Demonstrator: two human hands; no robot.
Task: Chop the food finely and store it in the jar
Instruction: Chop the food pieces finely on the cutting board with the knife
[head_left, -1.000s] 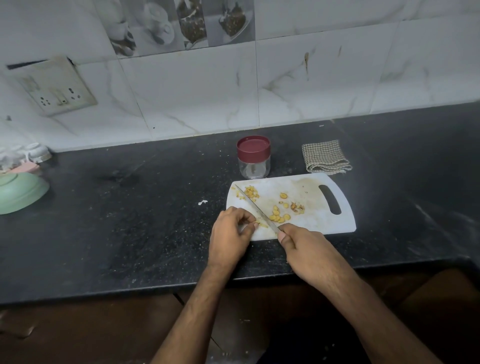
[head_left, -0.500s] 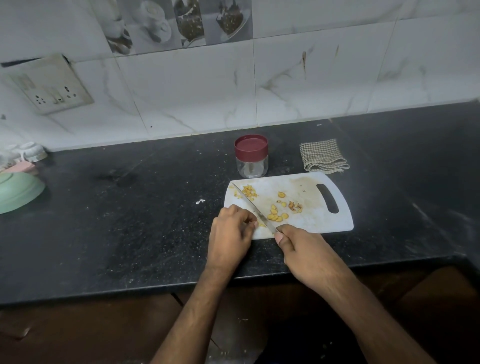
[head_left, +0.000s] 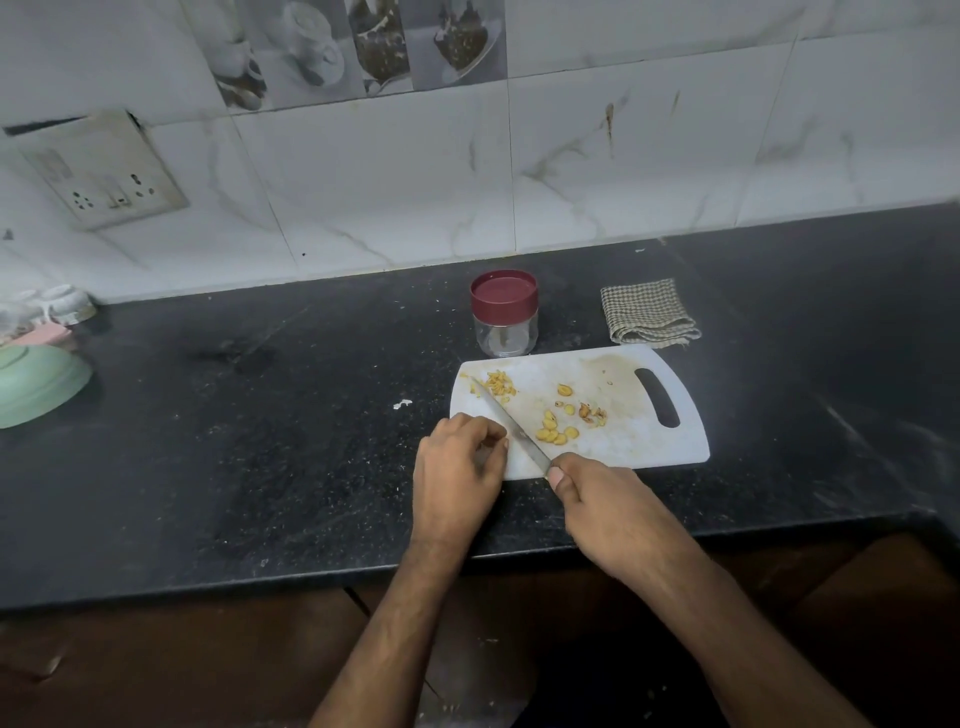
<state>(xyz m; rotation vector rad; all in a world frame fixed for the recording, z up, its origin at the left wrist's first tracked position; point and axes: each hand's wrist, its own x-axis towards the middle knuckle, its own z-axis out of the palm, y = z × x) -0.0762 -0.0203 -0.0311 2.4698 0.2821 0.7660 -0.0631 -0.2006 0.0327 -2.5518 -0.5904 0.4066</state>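
Your right hand (head_left: 608, 501) grips the knife (head_left: 511, 422); left hand (head_left: 460, 462) fingers curl on the cutting board (head_left: 623, 441). Chopped food (head_left: 556, 434) beside the blade; lidded jar (head_left: 504, 314) at 12 o'clock, folded cloth (head_left: 647, 313) at 1.

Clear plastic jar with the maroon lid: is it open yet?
No, the maroon lid sits closed on the clear plastic jar.

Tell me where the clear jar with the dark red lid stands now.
In the head view, the clear jar with the dark red lid stands upright on the black counter, just behind the white cutting board, left of the folded checked cloth.
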